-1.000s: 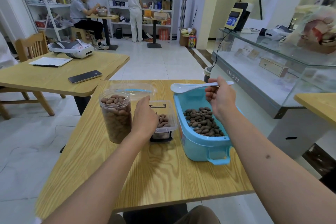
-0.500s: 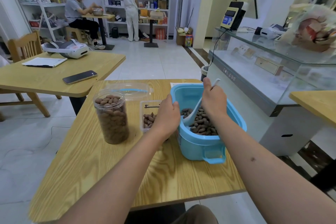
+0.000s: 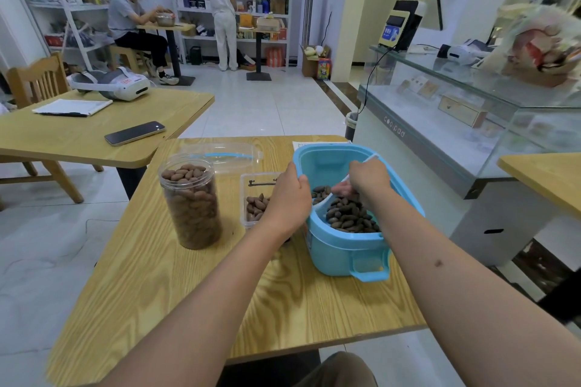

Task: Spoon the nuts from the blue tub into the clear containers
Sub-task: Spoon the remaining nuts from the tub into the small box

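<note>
Head view: one blue tub [image 3: 342,248] of nuts [image 3: 349,217] sits on the surface [image 3: 188,286]. The right hand [image 3: 366,181] grips one white spoon [image 3: 327,203] inside it; the left hand [image 3: 287,198] grasps its rim. Left of the hands stand two clear containers: a full jar [image 3: 191,201] and a small box [image 3: 256,198].

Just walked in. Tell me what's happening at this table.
A person is spooning nuts out of a blue tub. The right hand holds a white spoon dipped into the tub's nuts, while the left hand grips the tub's near rim. Beside the tub, a small clear box holds a few nuts, and a tall jar is already full.
</note>
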